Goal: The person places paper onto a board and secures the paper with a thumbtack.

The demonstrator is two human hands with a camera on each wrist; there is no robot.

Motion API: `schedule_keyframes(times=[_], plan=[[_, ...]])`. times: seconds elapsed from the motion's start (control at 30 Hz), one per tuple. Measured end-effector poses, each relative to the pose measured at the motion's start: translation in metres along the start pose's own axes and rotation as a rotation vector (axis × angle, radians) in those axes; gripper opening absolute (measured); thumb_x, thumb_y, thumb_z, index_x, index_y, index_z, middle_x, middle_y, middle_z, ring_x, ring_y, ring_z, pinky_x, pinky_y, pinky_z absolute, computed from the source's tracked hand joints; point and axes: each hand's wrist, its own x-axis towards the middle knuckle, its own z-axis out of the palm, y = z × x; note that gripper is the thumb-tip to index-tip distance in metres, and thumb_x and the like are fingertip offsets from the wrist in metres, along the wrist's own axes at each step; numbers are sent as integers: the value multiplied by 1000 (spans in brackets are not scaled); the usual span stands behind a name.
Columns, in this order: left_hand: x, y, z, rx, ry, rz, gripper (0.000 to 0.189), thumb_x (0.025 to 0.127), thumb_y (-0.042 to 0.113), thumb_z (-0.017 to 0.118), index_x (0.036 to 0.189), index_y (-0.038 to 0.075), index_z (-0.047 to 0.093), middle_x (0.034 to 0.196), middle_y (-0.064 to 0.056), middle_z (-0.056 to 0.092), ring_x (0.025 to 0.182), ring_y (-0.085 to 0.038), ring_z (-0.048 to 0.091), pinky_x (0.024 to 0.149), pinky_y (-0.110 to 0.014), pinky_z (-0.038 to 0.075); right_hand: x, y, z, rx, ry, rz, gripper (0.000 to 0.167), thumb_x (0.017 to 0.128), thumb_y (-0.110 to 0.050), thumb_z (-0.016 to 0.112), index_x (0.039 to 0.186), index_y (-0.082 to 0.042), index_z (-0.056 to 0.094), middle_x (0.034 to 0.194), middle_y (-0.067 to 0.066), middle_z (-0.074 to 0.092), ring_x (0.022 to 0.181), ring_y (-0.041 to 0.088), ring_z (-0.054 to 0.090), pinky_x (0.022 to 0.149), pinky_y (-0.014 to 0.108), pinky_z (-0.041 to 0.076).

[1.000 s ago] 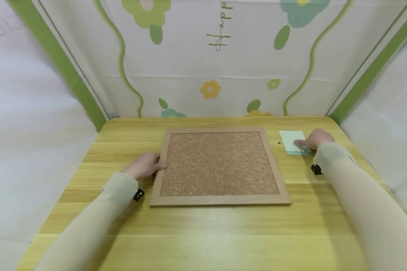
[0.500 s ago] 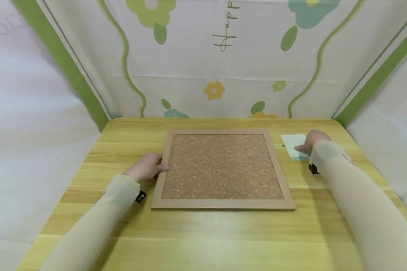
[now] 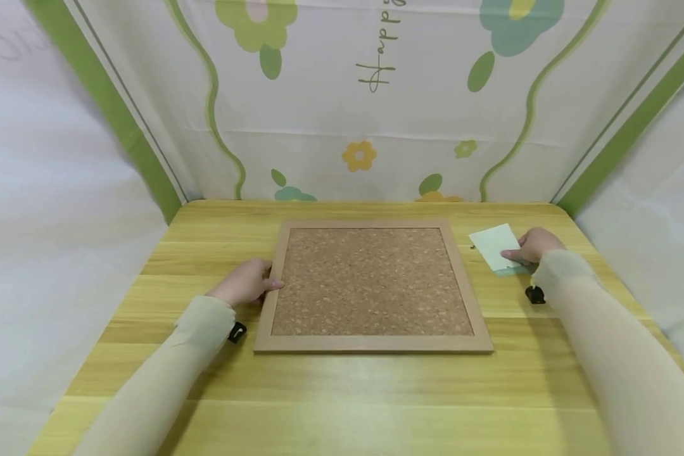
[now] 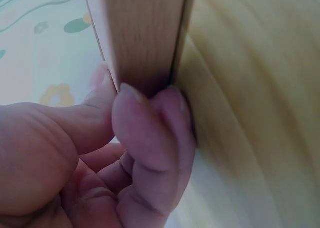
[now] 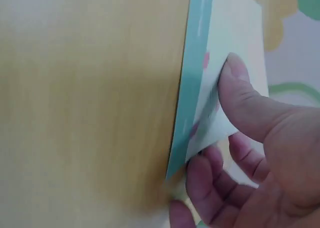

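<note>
From where I stand, the cork board [image 3: 370, 285] lies flat on the wooden table [image 3: 348, 405], and the person's left hand [image 3: 244, 280] grips its left edge, thumb resting over the frame [image 3: 376, 343]. The head view hides most of that hand's fingers; the left wrist view shows them curled, their tips against the outer side of the frame, close to the tabletop.

Off beyond the board's right side, the right hand [image 3: 538, 246] pinches a pale card [image 3: 494, 246], thumb on top. The right wrist view brings out fingers bent beneath it, and a few pink marks [image 5: 206, 60] beside the teal strip [image 5: 192, 83] that I can't make out from the head view. Whether the card is wholly off the table, I can't tell. A tiny dark object [image 3: 472, 247], too small to name, sits between card and board. Behind the table hangs a white flowered cloth [image 3: 319, 76].
</note>
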Motion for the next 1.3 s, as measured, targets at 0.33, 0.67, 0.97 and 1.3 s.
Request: schedule_keyframes(times=[0.33, 0.67, 0.97, 1.3], plan=[[-3, 1, 0, -9, 5, -2, 37, 100, 20, 61, 129, -2, 59, 76, -7, 67, 61, -17, 63, 57, -31, 53, -32, 29, -7, 340, 81, -30, 55, 97, -42, 63, 119, 8, 56, 85, -3, 71, 78, 15, 64, 71, 31, 50], [-2, -4, 0, -66, 6, -1, 46, 100, 21, 61, 139, -2, 52, 83, -7, 70, 64, -16, 64, 59, -32, 53, -80, 18, -18, 964, 224, 6, 13, 90, -33, 74, 97, -25, 66, 85, -15, 71, 75, 6, 71, 69, 24, 56], [-2, -3, 2, -56, 9, 12, 52, 100, 22, 61, 144, -2, 48, 75, -6, 69, 59, -16, 62, 57, -32, 52, -99, -32, -18, 951, 280, -50, 23, 88, -36, 75, 102, -19, 68, 87, -13, 69, 75, 8, 69, 72, 22, 55], [-4, -4, 0, -84, 14, 5, 55, 100, 22, 61, 146, -3, 44, 78, -7, 70, 61, -17, 63, 58, -33, 53, -101, -90, -3, 806, 285, -137, 44, 91, -41, 72, 113, -5, 62, 87, -15, 68, 77, 8, 68, 75, 24, 55]])
